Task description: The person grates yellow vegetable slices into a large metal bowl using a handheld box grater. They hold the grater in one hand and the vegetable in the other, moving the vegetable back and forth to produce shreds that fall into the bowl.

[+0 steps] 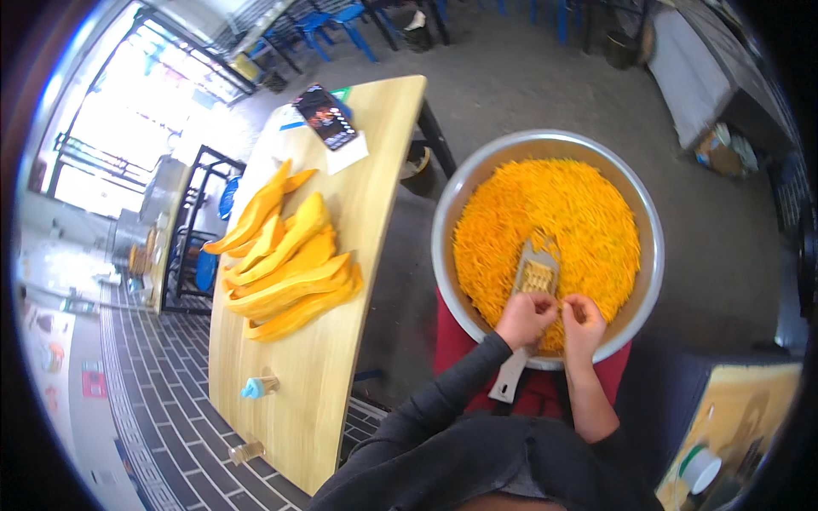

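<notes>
A large metal basin (653,255) in front of me holds a deep heap of finely shredded orange vegetable (575,204), probably pumpkin. On the shreds lies a flat hand grater (537,268), its light handle (509,377) sticking out over the near rim towards me. My left hand (527,318) is above the lower part of the grater, fingers curled and thumb against them. Close beside it, my right hand (583,322) has thumb and forefinger pinched together over the shreds. The fingertips of both hands nearly meet; whether something small is between them is too fine to see.
A light wooden table (313,383) on the left carries several long orange slices (291,268), a phone (326,118), white paper (348,153) and a toothpick holder (259,386). Red material (457,358) shows beneath the basin. Another wooden surface (735,409) is at the lower right.
</notes>
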Tool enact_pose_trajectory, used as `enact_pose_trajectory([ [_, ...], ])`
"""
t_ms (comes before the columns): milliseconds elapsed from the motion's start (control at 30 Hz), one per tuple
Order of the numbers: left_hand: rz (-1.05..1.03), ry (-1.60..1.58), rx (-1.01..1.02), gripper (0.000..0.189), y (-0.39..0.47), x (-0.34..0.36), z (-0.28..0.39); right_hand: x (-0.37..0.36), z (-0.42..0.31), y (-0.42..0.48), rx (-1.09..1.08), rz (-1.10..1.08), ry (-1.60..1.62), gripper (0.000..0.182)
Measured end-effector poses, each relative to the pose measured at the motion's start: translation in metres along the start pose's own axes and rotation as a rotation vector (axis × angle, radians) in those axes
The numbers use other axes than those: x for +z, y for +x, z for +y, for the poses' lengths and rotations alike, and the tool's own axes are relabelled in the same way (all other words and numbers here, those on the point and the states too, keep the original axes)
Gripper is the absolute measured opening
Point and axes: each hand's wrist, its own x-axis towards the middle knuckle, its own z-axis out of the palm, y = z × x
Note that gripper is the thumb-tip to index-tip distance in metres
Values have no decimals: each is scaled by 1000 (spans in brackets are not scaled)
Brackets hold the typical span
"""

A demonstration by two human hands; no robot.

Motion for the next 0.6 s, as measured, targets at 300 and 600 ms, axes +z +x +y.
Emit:
enact_pose_trajectory([
  [300,-86,-590,-236,16,0,-8,-13,4,5,7,662,-61,848,12],
  [600,-43,-306,-111,20,4,-12,-15,2,2,20,235,-251,115,18],
])
